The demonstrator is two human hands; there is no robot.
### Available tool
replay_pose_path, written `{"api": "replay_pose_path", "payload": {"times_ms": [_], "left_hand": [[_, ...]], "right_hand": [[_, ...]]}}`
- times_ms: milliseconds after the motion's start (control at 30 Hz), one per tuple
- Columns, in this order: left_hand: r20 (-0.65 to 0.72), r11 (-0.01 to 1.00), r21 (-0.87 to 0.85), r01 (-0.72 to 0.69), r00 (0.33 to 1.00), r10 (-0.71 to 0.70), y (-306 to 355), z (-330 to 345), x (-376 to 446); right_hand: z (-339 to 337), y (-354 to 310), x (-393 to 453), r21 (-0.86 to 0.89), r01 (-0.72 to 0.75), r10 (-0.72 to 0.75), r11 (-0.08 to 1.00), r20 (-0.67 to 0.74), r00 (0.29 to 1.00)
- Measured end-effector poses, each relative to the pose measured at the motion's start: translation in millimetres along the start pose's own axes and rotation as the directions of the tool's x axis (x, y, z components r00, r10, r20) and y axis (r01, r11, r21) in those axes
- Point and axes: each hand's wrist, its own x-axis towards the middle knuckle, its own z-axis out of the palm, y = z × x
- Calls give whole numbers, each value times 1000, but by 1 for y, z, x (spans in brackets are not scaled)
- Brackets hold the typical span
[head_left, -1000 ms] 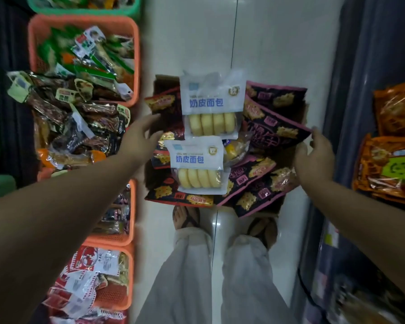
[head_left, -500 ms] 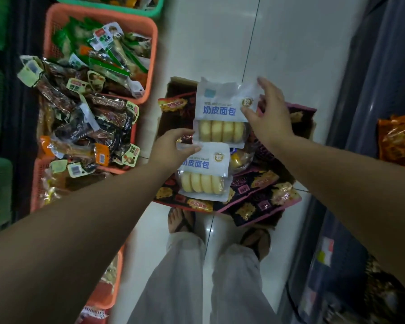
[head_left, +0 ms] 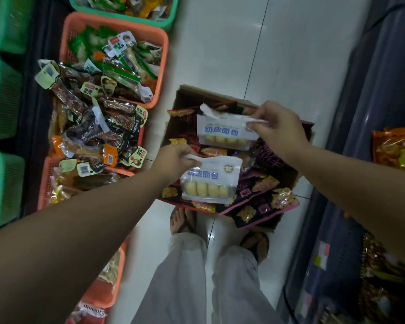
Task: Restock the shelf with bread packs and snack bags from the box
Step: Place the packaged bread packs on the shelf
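Note:
A cardboard box (head_left: 189,92) stands on the floor in front of my feet, filled with dark snack bags (head_left: 264,202) printed with yellow crackers. Two white bread packs with blue writing and a row of yellow buns sit above them. My left hand (head_left: 173,160) pinches the top left corner of the nearer bread pack (head_left: 211,181). My right hand (head_left: 278,127) pinches the top right corner of the farther bread pack (head_left: 222,133). Both packs look slightly lifted off the bags.
On the left, orange baskets (head_left: 117,22) and green baskets (head_left: 7,108) overflow with small wrapped snacks. A dark shelf unit (head_left: 360,160) on the right holds orange snack bags (head_left: 398,148). White tiled floor (head_left: 220,43) runs between them. My legs and sandalled feet stand just behind the box.
Both hands came in from the box's sides onto the bread packs. Each has closed on a pack's top edge, and the packs have tilted up.

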Motion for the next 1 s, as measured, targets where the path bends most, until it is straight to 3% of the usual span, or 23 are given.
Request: {"api": "replay_pose_path", "payload": {"times_ms": [100, 233, 467, 667, 800, 1000], "left_hand": [[92, 994, 73, -76, 993, 69, 30, -20, -22], [165, 979, 63, -195, 969, 182, 84, -49, -66], [145, 925, -34, -378, 914, 379, 212, -116, -168], [107, 778, -106, -619, 771, 628, 331, -185, -303], [39, 654, -272, -706, 671, 741, 398, -227, -386], [-22, 444, -345, -827, 480, 877, 485, -263, -488]], "right_hand": [[-18, -23, -31, -6, 12, -12, 1000, -29, 1000], [-53, -63, -80, 81, 9, 7, 997, -204, 979], [-161, -171, -167, 163, 95, -4, 982, -485, 875], [-254, -292, -275, 170, 244, -58, 955, -699, 713], [-295, -360, -348, 133, 353, -108, 926, -803, 587], [-330, -443, -457, 26, 487, -149, 873, -937, 317]]}}
